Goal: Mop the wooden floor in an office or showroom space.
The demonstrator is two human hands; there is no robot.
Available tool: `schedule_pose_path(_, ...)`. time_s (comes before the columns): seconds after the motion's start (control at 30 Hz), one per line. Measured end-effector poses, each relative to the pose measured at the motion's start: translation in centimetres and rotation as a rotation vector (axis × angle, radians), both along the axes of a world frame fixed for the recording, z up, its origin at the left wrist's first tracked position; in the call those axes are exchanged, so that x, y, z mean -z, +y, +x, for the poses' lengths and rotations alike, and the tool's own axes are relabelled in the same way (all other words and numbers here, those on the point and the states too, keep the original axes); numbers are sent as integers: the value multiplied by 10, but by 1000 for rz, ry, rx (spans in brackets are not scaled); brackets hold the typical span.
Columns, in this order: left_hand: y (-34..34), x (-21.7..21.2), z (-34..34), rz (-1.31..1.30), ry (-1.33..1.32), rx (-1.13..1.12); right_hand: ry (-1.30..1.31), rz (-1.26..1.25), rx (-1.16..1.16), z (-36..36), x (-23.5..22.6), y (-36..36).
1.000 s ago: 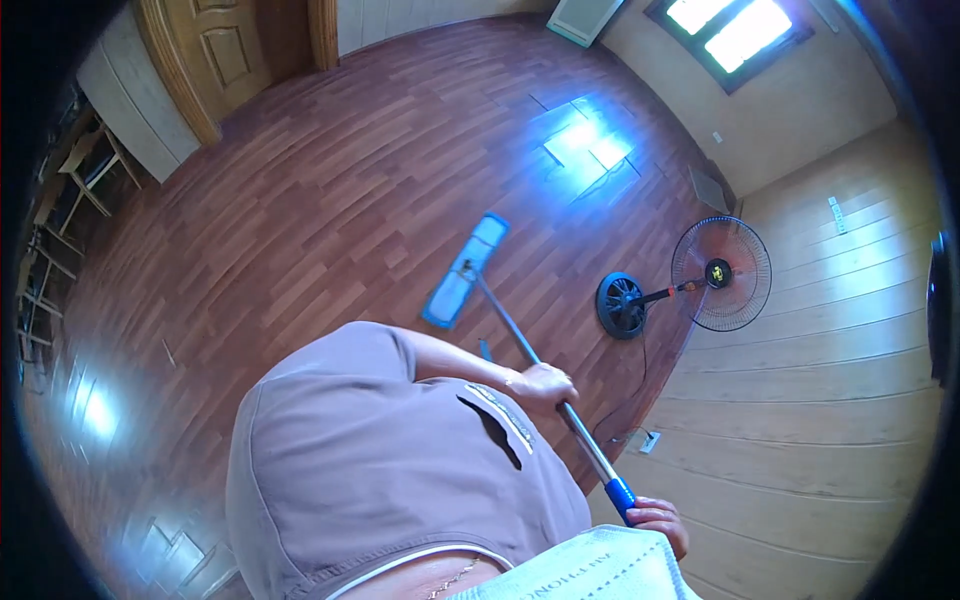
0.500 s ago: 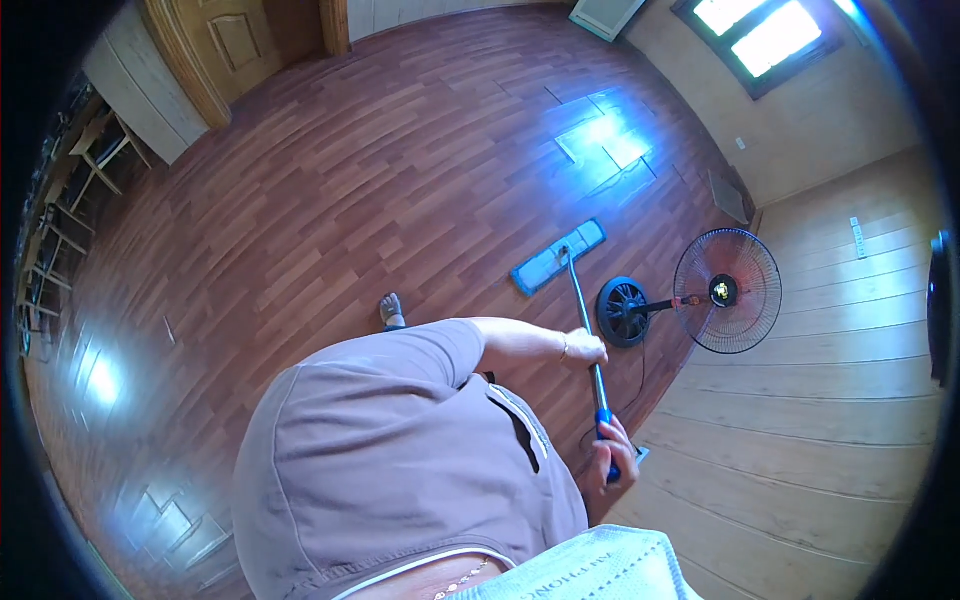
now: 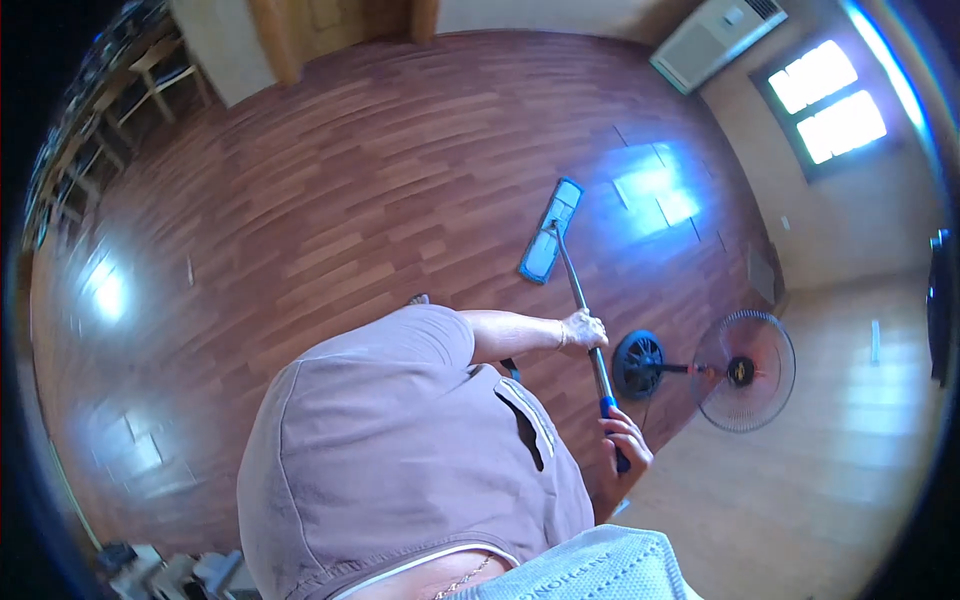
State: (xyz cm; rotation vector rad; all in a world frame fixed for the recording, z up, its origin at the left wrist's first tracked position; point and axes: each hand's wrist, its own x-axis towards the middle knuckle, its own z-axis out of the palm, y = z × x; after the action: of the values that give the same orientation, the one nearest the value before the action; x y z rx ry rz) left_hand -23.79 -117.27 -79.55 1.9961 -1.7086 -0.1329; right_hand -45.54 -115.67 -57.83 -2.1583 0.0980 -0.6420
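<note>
A flat mop with a pale, blue-edged rectangular head (image 3: 540, 255) rests on the wood-look floor ahead of me, right of centre. Its metal pole (image 3: 571, 274) slants back toward me. Partway down the pole, my left hand (image 3: 583, 330) is closed around the metal, a bracelet on its wrist. My right hand (image 3: 626, 442) wraps the blue grip (image 3: 608, 405) at the pole's near end. The mop head lies at a slant, its far end pointing slightly right.
A standing fan (image 3: 742, 371) with a round black base (image 3: 638, 365) stands right of the pole, close to the wall. A white floor unit (image 3: 718, 42) is at the far right near a window (image 3: 828, 102). Wooden chairs (image 3: 160, 80) line the far left.
The mop head has swung on the floor, now lying more lengthwise away from me and slightly left. My view has turned too, shifting the fan lower and right. Both hands keep their hold.
</note>
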Motion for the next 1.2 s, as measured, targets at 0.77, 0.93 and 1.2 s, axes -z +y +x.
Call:
schedule_pose_path(0.77,316,-72,26,-236,120,-935,31,631,-1279,223,-15,55)
schedule_pose_path(0.93,292,20,15,-240,88,-1295,286,584,-1475,260,46,4)
schedule_pose_path(1.2,312,21,7,-122,117,-1358,387,608,-1324,237,20,23)
